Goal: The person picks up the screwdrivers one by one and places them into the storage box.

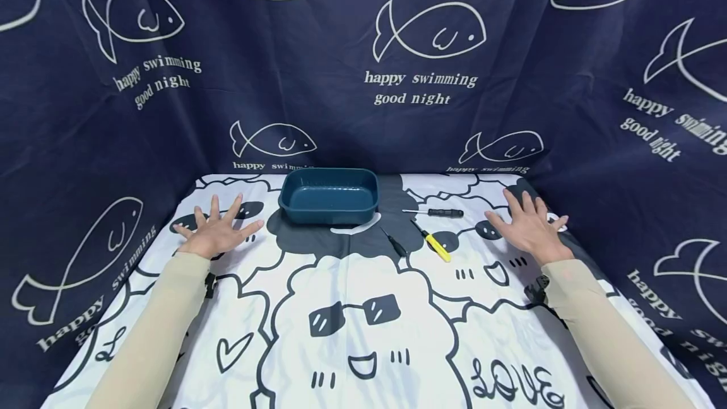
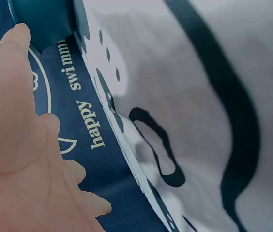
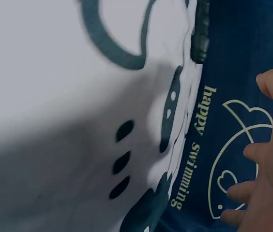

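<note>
My left hand (image 1: 214, 233) is spread with straight fingers over the left part of the table, holding nothing. On the right side, my right hand (image 1: 531, 227) is spread the same way, also holding nothing. A dark teal rectangular basin (image 1: 329, 216) stands at the back of the table, nearer the left hand. Right of it lie three screwdrivers: a small black one (image 1: 397, 246), a yellow-handled one (image 1: 437, 247) and a longer black-handled one (image 1: 445, 213). In the left wrist view the basin (image 2: 44, 24) shows beyond the thumb.
A white cloth (image 1: 352, 283) with black cartoon sheep covers the table. Dark blue curtains (image 1: 341, 68) with white fish drawings and lettering hang behind it and along both sides, close to the table's edges.
</note>
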`<state>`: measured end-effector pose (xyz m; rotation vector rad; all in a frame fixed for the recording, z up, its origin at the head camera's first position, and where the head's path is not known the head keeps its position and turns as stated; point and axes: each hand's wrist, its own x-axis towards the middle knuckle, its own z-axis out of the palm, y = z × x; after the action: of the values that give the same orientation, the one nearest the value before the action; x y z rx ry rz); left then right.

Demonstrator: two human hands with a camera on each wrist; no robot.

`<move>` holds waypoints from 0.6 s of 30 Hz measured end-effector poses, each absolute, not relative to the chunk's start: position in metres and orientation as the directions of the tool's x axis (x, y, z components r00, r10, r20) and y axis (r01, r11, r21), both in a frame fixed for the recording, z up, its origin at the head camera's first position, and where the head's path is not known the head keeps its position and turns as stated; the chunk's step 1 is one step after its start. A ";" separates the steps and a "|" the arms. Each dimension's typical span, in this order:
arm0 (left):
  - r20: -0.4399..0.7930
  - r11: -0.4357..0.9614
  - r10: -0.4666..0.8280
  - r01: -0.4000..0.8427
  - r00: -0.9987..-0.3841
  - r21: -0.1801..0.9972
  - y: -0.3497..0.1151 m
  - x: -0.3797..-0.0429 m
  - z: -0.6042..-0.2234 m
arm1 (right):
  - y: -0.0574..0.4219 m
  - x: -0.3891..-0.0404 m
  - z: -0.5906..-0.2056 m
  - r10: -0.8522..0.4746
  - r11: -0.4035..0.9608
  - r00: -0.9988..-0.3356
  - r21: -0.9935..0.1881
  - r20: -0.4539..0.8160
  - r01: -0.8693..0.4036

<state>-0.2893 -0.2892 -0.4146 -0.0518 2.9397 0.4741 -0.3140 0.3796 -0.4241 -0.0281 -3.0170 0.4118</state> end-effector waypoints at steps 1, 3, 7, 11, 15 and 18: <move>-0.162 0.947 -0.006 -0.058 -0.987 0.315 -0.289 -0.289 -0.413 | 0.378 -0.314 -0.424 0.030 0.963 -0.995 -0.268 0.096 0.003; -0.158 0.942 -0.009 -0.061 -0.987 0.331 -0.289 -0.289 -0.411 | 0.374 -0.315 -0.422 0.032 0.963 -0.995 -0.270 0.097 0.004; -0.146 0.929 -0.017 -0.069 -0.989 0.365 -0.287 -0.290 -0.408 | 0.366 -0.315 -0.418 0.032 0.960 -0.993 -0.279 0.111 0.000; -0.119 0.915 -0.014 -0.061 -0.993 0.399 -0.280 -0.295 -0.406 | 0.353 -0.313 -0.413 0.010 0.955 -0.988 -0.295 0.154 -0.037; -0.074 0.911 -0.014 -0.043 -0.997 0.411 -0.273 -0.303 -0.406 | 0.337 -0.309 -0.409 -0.027 0.945 -0.980 -0.313 0.199 -0.090; -0.038 0.901 -0.026 -0.040 -0.999 0.431 -0.266 -0.308 -0.405 | 0.324 -0.306 -0.407 -0.050 0.934 -0.976 -0.337 0.213 -0.121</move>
<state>-0.3085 -0.2660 -0.4051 -0.0524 3.0329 0.6890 -0.3057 0.3242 -0.4067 0.1291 -2.8892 0.5222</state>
